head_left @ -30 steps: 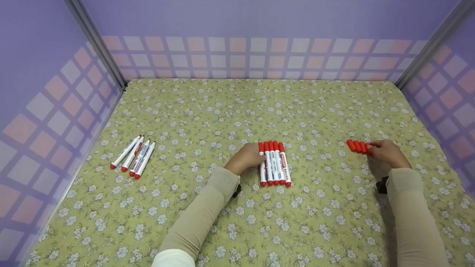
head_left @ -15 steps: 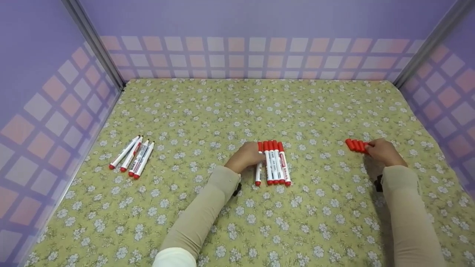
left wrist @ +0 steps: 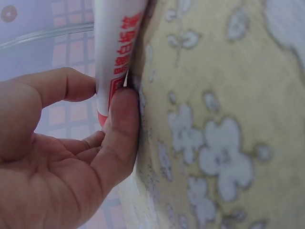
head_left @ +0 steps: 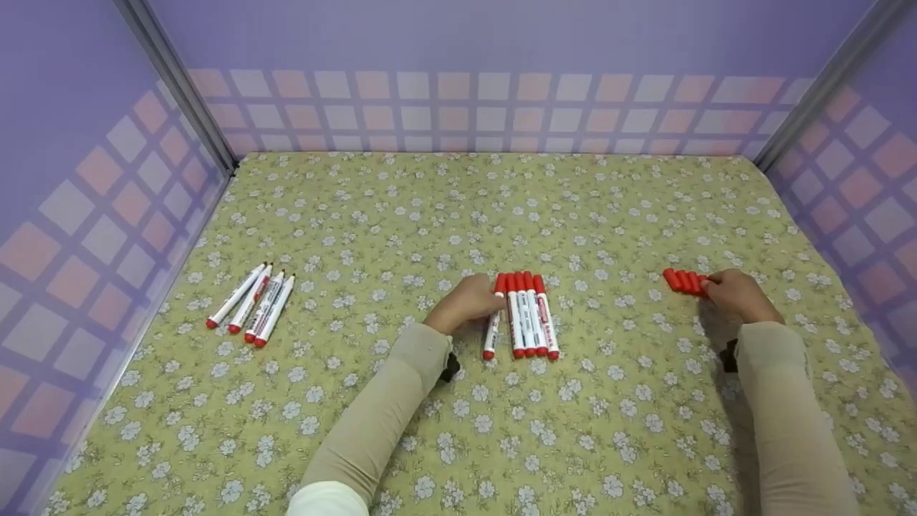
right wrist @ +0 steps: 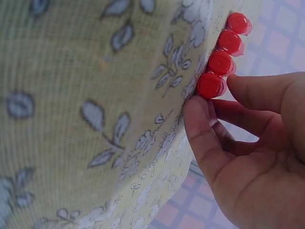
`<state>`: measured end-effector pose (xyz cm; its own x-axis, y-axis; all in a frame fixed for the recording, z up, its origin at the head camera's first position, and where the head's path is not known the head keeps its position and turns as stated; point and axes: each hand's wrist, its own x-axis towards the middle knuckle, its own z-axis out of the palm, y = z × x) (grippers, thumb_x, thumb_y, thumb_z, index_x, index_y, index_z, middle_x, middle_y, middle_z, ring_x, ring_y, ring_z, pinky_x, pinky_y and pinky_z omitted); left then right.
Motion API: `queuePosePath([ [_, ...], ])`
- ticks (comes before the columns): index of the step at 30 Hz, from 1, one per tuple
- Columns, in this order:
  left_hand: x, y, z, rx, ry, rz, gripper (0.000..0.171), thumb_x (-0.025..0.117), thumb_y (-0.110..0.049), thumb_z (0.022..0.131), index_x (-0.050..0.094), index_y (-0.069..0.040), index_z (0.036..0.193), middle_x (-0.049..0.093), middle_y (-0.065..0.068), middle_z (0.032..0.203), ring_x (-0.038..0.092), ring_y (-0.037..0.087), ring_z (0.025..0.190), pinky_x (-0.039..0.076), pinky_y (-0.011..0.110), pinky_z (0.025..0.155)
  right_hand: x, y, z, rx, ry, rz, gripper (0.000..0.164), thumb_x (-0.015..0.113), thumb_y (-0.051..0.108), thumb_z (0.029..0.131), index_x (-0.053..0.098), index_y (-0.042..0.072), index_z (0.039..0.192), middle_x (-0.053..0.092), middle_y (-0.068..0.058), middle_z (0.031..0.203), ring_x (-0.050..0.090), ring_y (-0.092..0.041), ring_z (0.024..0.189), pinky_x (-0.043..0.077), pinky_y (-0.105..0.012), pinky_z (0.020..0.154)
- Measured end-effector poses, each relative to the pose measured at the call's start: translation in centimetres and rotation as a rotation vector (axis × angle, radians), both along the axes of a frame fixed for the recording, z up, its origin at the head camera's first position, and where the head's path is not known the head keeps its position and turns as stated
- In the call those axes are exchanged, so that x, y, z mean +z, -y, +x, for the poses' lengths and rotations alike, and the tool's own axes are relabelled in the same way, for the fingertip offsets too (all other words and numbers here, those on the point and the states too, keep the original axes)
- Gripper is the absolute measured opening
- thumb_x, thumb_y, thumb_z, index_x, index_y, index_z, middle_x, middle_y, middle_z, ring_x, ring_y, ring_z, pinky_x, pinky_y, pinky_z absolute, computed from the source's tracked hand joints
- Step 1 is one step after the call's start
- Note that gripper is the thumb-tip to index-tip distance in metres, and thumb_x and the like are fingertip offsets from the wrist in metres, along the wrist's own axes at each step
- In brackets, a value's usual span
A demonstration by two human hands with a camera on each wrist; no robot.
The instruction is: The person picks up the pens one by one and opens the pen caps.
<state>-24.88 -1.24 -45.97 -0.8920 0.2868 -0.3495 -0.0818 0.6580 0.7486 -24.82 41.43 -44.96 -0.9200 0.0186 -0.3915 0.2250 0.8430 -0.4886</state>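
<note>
Two hands [head_left: 469, 304] [head_left: 739, 295], one pinched marker [head_left: 491, 335], four red caps [head_left: 690, 282]

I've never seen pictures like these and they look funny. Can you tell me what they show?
There's no robot: a person wears three cameras and works with bare hands. The head camera, looking forward and down, took the big picture; one on each wrist took the close-ups. On a flowery cloth lie four uncapped white markers, four white markers with red caps on, and a row of four loose red caps. The left hand pinches another capped marker between thumb and finger. The right hand touches the end of the row of caps; whether it grips one is hard to tell.
</note>
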Motion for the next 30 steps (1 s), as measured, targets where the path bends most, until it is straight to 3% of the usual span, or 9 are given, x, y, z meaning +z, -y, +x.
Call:
queuePosePath([
  [8, -0.3, 1.0, -0.1, 0.030, 0.095, 0.168, 0.030, 0.055, -0.013, 0.089, 0.038, -0.017, 0.065, 0.032, -0.005, 0.053, 0.030, 0.009, 0.045, 0.034, 0.029, 0.049, 0.4, 0.3, 0.1, -0.002, 0.008, 0.006, 0.056, 0.033, 0.024, 0.103, 0.034, -0.021, 0.137, 0.054, -0.032, 0.112, 0.048, -0.018, 0.070, 0.041, -0.032, 0.062],
  [13, -0.2, 1.4, -0.2, 0.009, 0.109, 0.183, 0.038, 0.052, -0.013, 0.091, 0.033, -0.017, 0.058, 0.027, -0.005, 0.053, 0.026, 0.010, 0.045, 0.031, 0.030, 0.050, 0.9, 0.7, 0.0, 0.003, -0.002, 0.028, 0.059, 0.031, 0.026, 0.102, 0.027, -0.017, 0.142, 0.043, -0.038, 0.132, 0.051, -0.029, 0.089, 0.043, -0.037, 0.073],
  [17, -0.1, 1.5, -0.1, 0.032, 0.149, 0.240, 0.026, 0.049, -0.015, 0.093, 0.042, -0.014, 0.068, 0.035, -0.003, 0.060, 0.032, 0.011, 0.051, 0.034, 0.029, 0.052, 1.3, 1.2, 0.0, -0.010, -0.032, 0.024, 0.062, 0.031, 0.026, 0.102, 0.018, -0.016, 0.145, 0.024, -0.041, 0.145, 0.050, -0.039, 0.105, 0.044, -0.041, 0.080],
  [19, 0.0, 1.5, -0.1, 0.050, 0.167, 0.276, 0.023, 0.049, -0.016, 0.093, 0.044, -0.014, 0.071, 0.037, -0.003, 0.061, 0.034, 0.011, 0.052, 0.035, 0.029, 0.052, 1.5, 1.5, 0.0, -0.015, -0.045, 0.018, 0.062, 0.031, 0.027, 0.102, 0.017, -0.015, 0.146, 0.023, -0.040, 0.146, 0.049, -0.041, 0.107, 0.044, -0.043, 0.079],
  [23, 0.3, 1.6, 0.0, 0.055, 0.161, 0.297, 0.029, 0.049, -0.016, 0.093, 0.042, -0.014, 0.065, 0.038, -0.003, 0.057, 0.036, 0.011, 0.049, 0.035, 0.028, 0.049, 2.1, 2.4, 0.0, 0.012, -0.074, 0.022, 0.064, 0.030, 0.033, 0.103, 0.019, -0.012, 0.147, 0.023, -0.038, 0.148, 0.039, -0.049, 0.126, 0.042, -0.055, 0.094],
  [25, 0.5, 1.7, 0.0, 0.069, 0.164, 0.305, 0.024, 0.050, -0.017, 0.094, 0.047, -0.012, 0.070, 0.048, 0.000, 0.065, 0.045, 0.012, 0.053, 0.040, 0.027, 0.050, 2.4, 2.9, 0.0, 0.034, -0.087, 0.017, 0.065, 0.029, 0.036, 0.103, 0.020, -0.010, 0.148, 0.024, -0.036, 0.149, 0.035, -0.050, 0.130, 0.039, -0.058, 0.098],
  [28, 0.8, 1.8, -0.1, 0.081, 0.158, 0.294, 0.015, 0.051, -0.021, 0.095, 0.057, -0.007, 0.091, 0.059, 0.009, 0.089, 0.055, 0.015, 0.065, 0.045, 0.027, 0.055, 3.0, 3.9, 0.0, 0.074, -0.111, 0.008, 0.067, 0.029, 0.041, 0.103, 0.022, -0.007, 0.149, 0.028, -0.034, 0.149, 0.036, -0.050, 0.130, 0.039, -0.059, 0.096],
  [30, 0.9, 1.8, -0.1, 0.076, 0.143, 0.270, 0.021, 0.051, -0.022, 0.095, 0.059, -0.006, 0.105, 0.060, 0.013, 0.102, 0.055, 0.016, 0.070, 0.046, 0.027, 0.057, 3.5, 4.7, 0.1, 0.097, -0.121, -0.007, 0.069, 0.030, 0.044, 0.103, 0.022, -0.005, 0.150, 0.030, -0.033, 0.148, 0.037, -0.049, 0.129, 0.040, -0.058, 0.094],
])
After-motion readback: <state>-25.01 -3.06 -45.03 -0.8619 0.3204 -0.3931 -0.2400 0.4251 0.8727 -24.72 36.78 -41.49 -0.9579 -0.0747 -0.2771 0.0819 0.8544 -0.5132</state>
